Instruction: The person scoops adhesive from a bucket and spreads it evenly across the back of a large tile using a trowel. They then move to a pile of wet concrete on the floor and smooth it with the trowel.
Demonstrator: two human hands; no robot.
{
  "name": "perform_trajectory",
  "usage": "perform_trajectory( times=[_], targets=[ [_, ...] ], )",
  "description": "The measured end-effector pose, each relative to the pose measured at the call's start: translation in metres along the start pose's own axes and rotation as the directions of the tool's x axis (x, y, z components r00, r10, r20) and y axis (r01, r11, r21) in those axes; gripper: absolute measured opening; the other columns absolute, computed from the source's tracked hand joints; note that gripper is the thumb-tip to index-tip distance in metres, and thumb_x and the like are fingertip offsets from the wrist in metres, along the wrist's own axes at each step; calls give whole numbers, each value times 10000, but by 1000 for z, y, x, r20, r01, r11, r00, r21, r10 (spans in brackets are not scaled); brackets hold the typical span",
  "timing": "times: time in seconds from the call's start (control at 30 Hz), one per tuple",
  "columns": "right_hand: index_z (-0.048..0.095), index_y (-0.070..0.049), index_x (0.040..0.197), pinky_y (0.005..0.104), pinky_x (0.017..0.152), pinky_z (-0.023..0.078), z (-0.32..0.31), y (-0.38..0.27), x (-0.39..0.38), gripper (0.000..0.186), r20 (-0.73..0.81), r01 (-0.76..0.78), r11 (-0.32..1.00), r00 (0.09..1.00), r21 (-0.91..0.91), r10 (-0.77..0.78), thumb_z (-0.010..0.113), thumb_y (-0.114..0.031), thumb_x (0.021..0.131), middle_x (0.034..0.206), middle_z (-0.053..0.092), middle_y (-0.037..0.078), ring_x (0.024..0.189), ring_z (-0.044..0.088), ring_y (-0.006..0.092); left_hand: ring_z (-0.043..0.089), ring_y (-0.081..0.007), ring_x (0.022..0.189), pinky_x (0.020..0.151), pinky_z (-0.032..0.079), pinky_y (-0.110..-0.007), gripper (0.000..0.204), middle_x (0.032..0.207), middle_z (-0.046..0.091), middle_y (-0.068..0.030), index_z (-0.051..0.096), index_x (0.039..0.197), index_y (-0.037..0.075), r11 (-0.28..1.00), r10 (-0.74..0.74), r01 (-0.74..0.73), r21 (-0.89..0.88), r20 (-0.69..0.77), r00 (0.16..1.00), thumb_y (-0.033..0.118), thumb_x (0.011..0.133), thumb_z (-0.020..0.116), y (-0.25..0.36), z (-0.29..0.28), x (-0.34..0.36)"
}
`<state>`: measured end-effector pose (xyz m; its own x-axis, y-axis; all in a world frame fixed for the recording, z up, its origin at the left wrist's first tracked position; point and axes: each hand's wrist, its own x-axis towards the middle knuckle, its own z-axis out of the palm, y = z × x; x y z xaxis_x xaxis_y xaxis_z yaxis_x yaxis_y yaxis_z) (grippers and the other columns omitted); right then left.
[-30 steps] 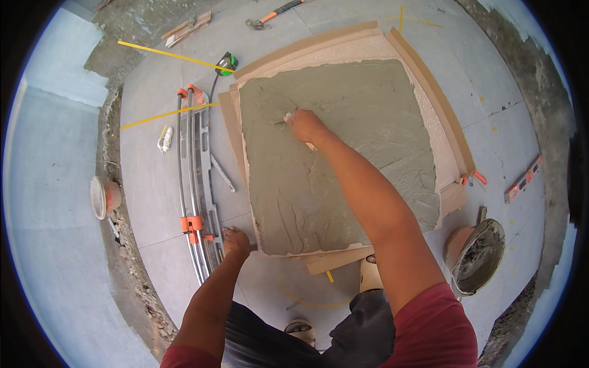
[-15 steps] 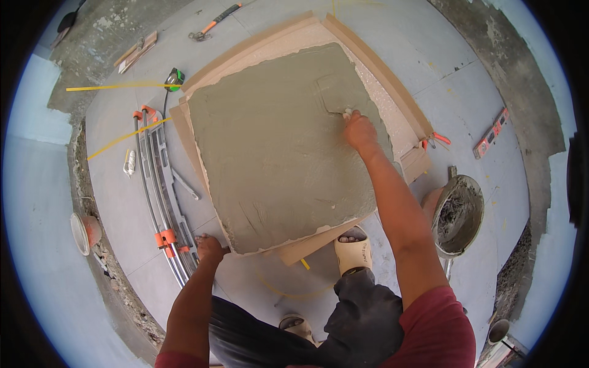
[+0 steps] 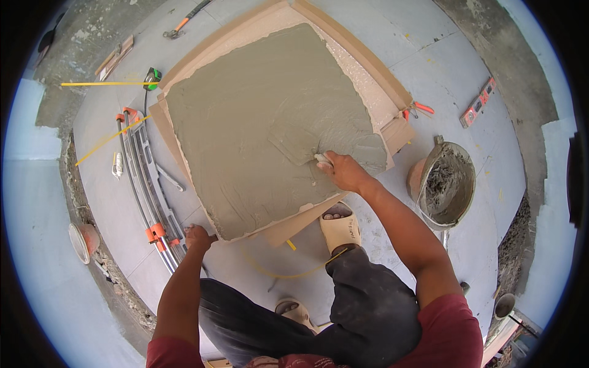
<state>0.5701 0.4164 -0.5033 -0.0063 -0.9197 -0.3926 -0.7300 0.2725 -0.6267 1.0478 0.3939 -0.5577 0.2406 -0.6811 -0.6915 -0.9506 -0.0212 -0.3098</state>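
Note:
A large square slab [image 3: 239, 116] coated with wet grey mortar lies on opened cardboard [image 3: 362, 58]. My right hand [image 3: 345, 171] is closed around the pale handle of a trowel [image 3: 294, 147]. Its mortar-smeared blade rests flat on the coating, right of the middle and toward the near side. Ridges and smooth swipes mark the mortar around the blade. At the slab's near left corner, my left hand [image 3: 197, 237] is closed with its fingertips on the corner. Some of its fingers are hidden.
A tile cutter [image 3: 147, 178] lies close by on the left, beyond it a tape measure [image 3: 152, 77]. A hammer [image 3: 184, 21] lies at the far side. On the right are a mortar bucket [image 3: 451, 184], red-handled pliers [image 3: 420, 109] and a spirit level [image 3: 478, 102]. My sandalled feet stand near the slab.
My right hand has drawn the trowel toward me and leftward from the slab's far right part. My left hand stays at the near left corner. The whole view has shifted slightly.

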Motion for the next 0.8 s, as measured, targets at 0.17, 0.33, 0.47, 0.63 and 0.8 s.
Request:
perform_trajectory(
  times=[0.17,0.33,0.47,0.63,0.8],
  targets=[
    [553,38,1088,494,806,478,-64,3,-99,391,-38,-42,999,998,-12,42,563,-328,951,937,645,271,911,618,436,402,-354,1358,1089,390,-355,1040,1403,455,-272,413,1343,-146,1000,-11,11,3,-62,998,523,663,830,0,11,8],
    [599,46,1056,419,721,488,-165,4,-222,288,-344,-340,940,880,28,328,603,-201,907,796,647,235,768,645,379,497,-370,1268,1020,452,-384,877,1354,518,-237,528,1245,-104,998,-30,29,-61,-17,999,461,656,850,1,1,-3],
    [662,29,944,440,696,495,-201,3,-280,225,-498,-647,754,692,-107,523,634,-186,884,749,654,233,750,661,375,526,-375,1231,1004,467,-401,888,1333,533,-232,522,1245,-99,999,11,-13,-44,-41,999,449,638,867,-3,11,7],
    [655,27,986,482,742,489,-159,64,-281,265,-561,-714,681,634,-160,533,659,-214,875,836,650,269,833,645,416,643,-367,1037,883,520,-432,656,1078,663,-242,653,986,-56,993,113,-105,48,-211,971,460,637,861,-17,36,33],
    [660,14,986,486,740,505,-118,107,-268,285,-634,-654,752,614,-76,470,657,-249,874,833,661,265,845,646,430,620,-371,1071,897,511,-433,724,1112,639,-240,608,1061,-63,997,66,-59,52,-143,988,473,643,857,-22,30,33]
  ],
)
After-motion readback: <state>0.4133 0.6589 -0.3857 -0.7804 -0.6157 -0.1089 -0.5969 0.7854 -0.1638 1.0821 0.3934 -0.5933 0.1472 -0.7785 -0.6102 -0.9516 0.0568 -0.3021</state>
